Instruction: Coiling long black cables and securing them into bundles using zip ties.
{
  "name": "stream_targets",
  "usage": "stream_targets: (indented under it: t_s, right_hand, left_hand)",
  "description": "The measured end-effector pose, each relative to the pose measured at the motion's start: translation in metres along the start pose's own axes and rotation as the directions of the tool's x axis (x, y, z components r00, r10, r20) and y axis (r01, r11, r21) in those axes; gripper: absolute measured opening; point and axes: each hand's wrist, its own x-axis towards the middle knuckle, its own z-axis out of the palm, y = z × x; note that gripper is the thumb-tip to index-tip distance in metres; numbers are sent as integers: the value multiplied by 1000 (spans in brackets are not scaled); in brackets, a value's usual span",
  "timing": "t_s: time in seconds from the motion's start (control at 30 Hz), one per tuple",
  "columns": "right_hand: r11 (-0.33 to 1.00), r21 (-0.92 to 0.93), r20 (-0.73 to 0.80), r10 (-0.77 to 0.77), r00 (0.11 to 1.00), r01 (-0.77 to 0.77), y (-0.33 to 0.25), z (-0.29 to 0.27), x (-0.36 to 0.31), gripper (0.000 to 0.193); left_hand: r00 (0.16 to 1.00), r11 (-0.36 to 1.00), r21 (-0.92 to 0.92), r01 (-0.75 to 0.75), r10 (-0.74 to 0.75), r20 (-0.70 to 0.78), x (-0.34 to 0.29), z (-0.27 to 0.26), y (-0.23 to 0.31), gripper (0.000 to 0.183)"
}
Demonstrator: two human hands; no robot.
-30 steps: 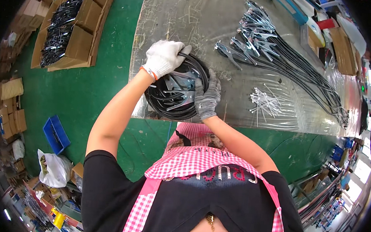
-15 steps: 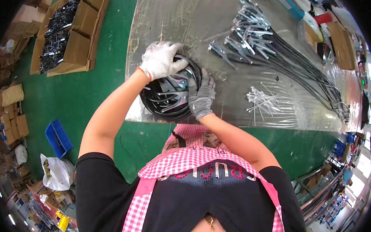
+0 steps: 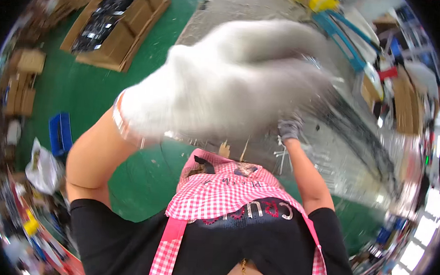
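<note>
My left hand (image 3: 218, 82), in a white glove, is raised large over the middle of the picture and badly smeared by motion. Its fingers reach toward the right, and whether they hold anything does not show. Lower and farther right, my right hand (image 3: 290, 127) in a grey glove is over the table, partly covered by the left one. White cable ties (image 3: 282, 155) lie near its wrist. Black cables (image 3: 363, 136) stretch across the table to its right, their metal-clamp ends mostly hidden behind my left glove. The coil of black cable is not visible.
A cardboard box (image 3: 110, 40) of black cables stands on the green floor at the left. Below it are a blue bin (image 3: 60, 134) and a white bag (image 3: 47, 167). The table (image 3: 258, 3) carries a blue-edged item (image 3: 339, 39) and cardboard (image 3: 406, 106) at far right.
My left hand has left the cable coil and come up large toward the camera. My right hand has moved right, away from where the coil lay. The whole view has shifted.
</note>
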Motion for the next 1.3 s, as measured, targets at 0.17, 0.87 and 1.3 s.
stream_targets:
  t_s: [0.17, 0.87, 1.3]
  right_hand:
    - [965, -241, 151, 140, 979, -101, -5, -77, 36, 47]
    - [857, 367, -404, -205, 892, 363, 74, -274, 17, 21]
    - [824, 0, -366, -528, 766, 567, -2, -352, 32, 27]
  left_hand:
    - [976, 976, -36, -216, 217, 21, -47, 85, 45, 42]
    - [857, 877, -46, 479, -478, -193, 64, 123, -73, 44]
    - [961, 937, 244, 250, -208, -184, 93, 123, -86, 40]
